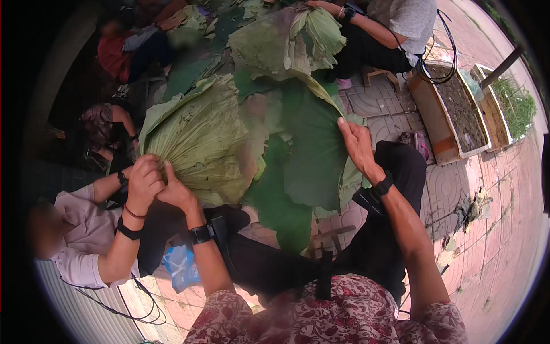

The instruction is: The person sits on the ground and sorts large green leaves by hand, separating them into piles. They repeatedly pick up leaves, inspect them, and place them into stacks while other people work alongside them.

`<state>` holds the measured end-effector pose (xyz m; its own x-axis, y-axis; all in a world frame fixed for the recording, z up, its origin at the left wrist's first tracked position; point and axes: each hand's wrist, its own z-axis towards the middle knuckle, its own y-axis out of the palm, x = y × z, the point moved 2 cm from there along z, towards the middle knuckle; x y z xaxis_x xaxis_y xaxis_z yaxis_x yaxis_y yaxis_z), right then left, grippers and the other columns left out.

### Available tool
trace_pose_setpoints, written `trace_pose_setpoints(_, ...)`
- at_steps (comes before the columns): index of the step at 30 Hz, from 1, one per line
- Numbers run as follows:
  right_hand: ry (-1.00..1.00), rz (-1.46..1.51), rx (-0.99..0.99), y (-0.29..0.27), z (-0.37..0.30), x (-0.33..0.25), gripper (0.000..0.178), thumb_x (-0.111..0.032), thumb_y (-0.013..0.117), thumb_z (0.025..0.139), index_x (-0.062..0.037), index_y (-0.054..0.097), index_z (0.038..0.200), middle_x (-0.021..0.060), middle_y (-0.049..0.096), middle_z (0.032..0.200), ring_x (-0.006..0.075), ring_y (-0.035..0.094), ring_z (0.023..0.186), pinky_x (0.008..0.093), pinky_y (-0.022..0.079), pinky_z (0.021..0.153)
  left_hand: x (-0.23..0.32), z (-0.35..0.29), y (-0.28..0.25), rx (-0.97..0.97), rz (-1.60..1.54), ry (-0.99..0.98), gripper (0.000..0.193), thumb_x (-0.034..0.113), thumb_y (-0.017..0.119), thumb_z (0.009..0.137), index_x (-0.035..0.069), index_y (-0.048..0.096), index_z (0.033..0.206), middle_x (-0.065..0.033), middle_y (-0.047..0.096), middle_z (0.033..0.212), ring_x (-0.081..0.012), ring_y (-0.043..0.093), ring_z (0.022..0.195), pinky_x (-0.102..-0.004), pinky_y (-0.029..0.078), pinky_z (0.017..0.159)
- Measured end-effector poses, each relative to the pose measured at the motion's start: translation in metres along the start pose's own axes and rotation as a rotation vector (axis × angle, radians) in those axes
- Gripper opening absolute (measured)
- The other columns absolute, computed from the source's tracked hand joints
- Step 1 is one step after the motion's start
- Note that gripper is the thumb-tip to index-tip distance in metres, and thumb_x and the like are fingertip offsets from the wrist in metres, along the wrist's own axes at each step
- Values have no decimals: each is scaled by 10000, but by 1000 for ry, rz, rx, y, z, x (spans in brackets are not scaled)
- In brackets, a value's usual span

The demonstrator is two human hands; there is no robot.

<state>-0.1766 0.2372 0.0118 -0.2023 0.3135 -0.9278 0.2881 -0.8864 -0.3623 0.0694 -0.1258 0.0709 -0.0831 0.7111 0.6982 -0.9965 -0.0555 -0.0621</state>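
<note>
A pale yellow-green lotus leaf (200, 137), ribbed and browned at its edge, is raised on the left. My left hand (179, 194) is closed at its lower left edge, thumb up, right beside a co-worker's hand (144, 182) that grips the same corner. On the right, my right hand (358, 146) pinches the edge of a large dark green lotus leaf (312, 149), its thumb on top and fingers partly bent behind. More green leaves (278, 200) lie beneath and between the two. Another person beyond holds up a pale lotus leaf (281, 43).
Co-workers sit close at the left and across the leaf pile, with a grey-shirted person (404, 23) at the far right. Soil-filled planter boxes (444, 114) stand on the paving to the right. A blue-and-white plastic bag (182, 268) lies near my left forearm.
</note>
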Motion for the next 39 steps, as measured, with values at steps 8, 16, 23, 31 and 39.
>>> trace_pose_setpoints(8, 33, 22, -119, 21, 5, -1, 533, -422, 469, 1016, 24, 506, 726, -23, 397, 626, 92, 365, 626, 306, 314, 549, -7, -24, 5, -28, -356, -545, 422, 32, 753, 811, -56, 588, 1189, -98, 635, 1149, -189, 605, 956, -322, 473, 858)
trace_pose_setpoints(16, 46, 88, -568, 95, -15, -16, 484, -440, 502, 986, 6, 565, 810, 25, 485, 695, 126, 489, 658, 303, 427, 575, 40, -119, 52, -1199, -330, -725, 605, 327, 742, 834, -49, 521, 1253, -183, 630, 1131, -236, 614, 1036, -345, 481, 888)
trace_pose_setpoints(23, 274, 386, -796, 125, -30, -9, 551, -521, 491, 971, 1, 615, 1095, 75, 610, 894, 171, 615, 771, 304, 540, 691, 64, -141, 58, -1261, -73, -351, 661, 302, 730, 816, -58, 448, 1292, -280, 558, 1193, -400, 558, 1126, -457, 448, 943)
trace_pose_setpoints(31, 371, 317, -970, 129, -45, -21, 478, -438, 471, 1012, -22, 592, 1213, 99, 676, 1010, 152, 658, 859, 273, 519, 709, 45, -117, 43, -1109, 47, -406, 409, 38, 608, 821, -57, 518, 1208, -279, 649, 944, -398, 644, 898, -441, 482, 758)
trace_pose_setpoints(39, 473, -388, -1129, 133, -63, 102, 276, -251, 562, 940, -9, 649, 1041, 73, 686, 900, 151, 656, 775, 282, 507, 667, 21, -57, 7, -742, 75, -320, 368, -1, 585, 820, -17, 569, 1188, -241, 668, 976, -396, 646, 957, -395, 487, 845)
